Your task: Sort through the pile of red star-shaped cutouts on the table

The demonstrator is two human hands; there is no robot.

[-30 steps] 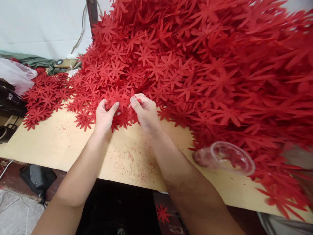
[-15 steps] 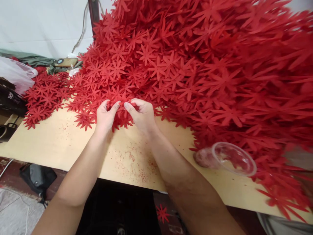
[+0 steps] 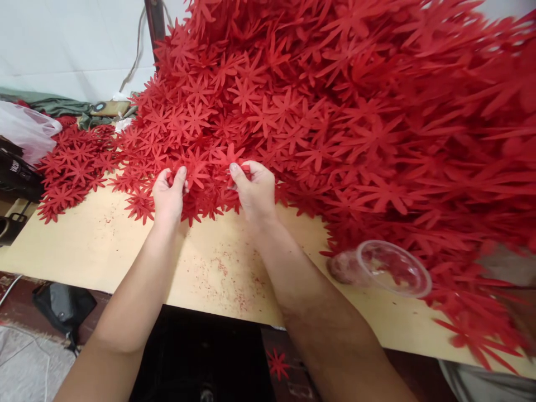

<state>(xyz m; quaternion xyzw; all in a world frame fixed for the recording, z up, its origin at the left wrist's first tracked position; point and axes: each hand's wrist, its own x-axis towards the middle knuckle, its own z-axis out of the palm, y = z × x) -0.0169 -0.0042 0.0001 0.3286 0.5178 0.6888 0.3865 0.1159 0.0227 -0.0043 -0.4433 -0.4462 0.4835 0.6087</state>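
Red flower-shaped cutouts with narrow petals lie in a large pile (image 3: 285, 117) in front of me. My right hand (image 3: 257, 190) pinches one red flower cutout (image 3: 231, 155) between thumb and fingers, its petals standing up past the thumb tip. To the left, my left hand (image 3: 168, 195) is also closed, thumb against fingers, at the pile's near edge. Red shows between those fingers and beside them at another flower cutout (image 3: 196, 172), but the exact grip is partly hidden. A gap of red petals separates the two hands.
A clear plastic cup (image 3: 393, 269) lies on its side at the right of the wooden table (image 3: 138, 251). Red crumbs dot the tabletop. A smaller flower pile (image 3: 75, 167), a plastic bag (image 3: 27, 131) and a black box (image 3: 19, 173) are at left.
My hands, close together before, have moved apart: the left went left, the right slightly right. A flower cutout now shows plainly in the right hand. The view shifted slightly.
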